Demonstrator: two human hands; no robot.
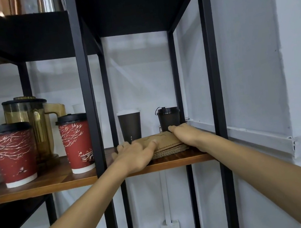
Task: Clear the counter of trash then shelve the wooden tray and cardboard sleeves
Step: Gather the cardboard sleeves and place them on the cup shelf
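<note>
Flat brown cardboard sleeves [167, 143] — stacked, ridged edges — on shelf [182, 159].

Cardboard sleeves [167, 143] stacked on wooden shelf [182, 159], left hand [136, 155] and right hand [185, 134] flanking, touching

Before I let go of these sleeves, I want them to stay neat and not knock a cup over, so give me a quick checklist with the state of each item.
1. Cardboard sleeves lie flat on the wooden shelf: ok.
2. Stack squared up: not ok, the layers fan out at the front edge.
3. Left hand and right hand both rest on the stack, one at each end: ok.
4. Clear of the lidless dark cup behind: cannot tell, the gap is hidden.
5. Clear of the lidded dark cup: cannot tell, right fingertips reach its base.
6. Stack back from the shelf's front edge: ok.
</note>
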